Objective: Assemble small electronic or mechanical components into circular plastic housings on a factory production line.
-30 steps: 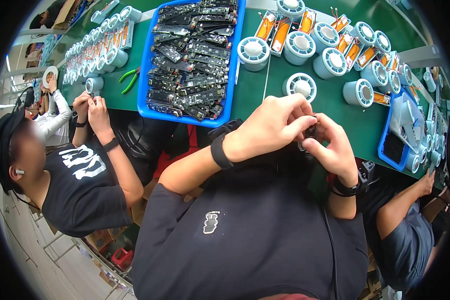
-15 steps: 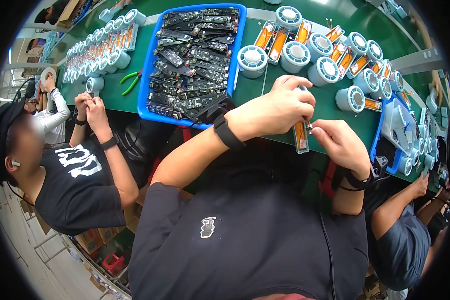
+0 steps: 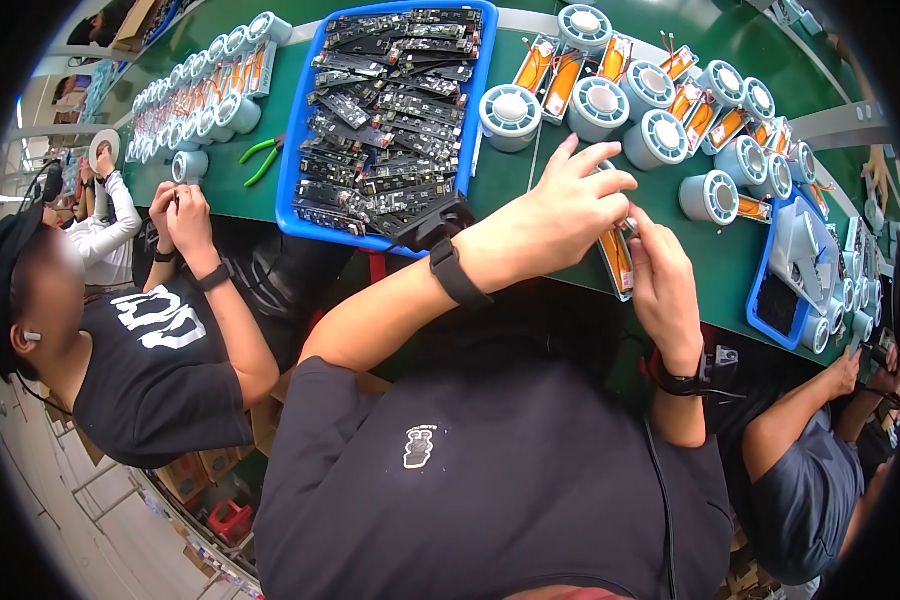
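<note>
Near the front edge of the green table, a light-blue fan housing shows its open handle with an orange battery inside. Its upper part is hidden beneath my left hand, which grips it from above with bent, partly spread fingers. My right hand is closed in a pinch beside the handle, its fingertips close to those of the left. A small silvery bit shows at that pinch, too small to name. Black straps circle both my wrists.
A blue tray of dark circuit boards lies to the left, near green-handled pliers. Several similar fan housings stand beyond my hands. Another blue tray holds pale parts at right. People sit at work on both sides.
My right hand has moved up and inward, its fingers now pointing upward at the pinch. The left hand's fingers have spread more, and the housing has shifted slightly right.
</note>
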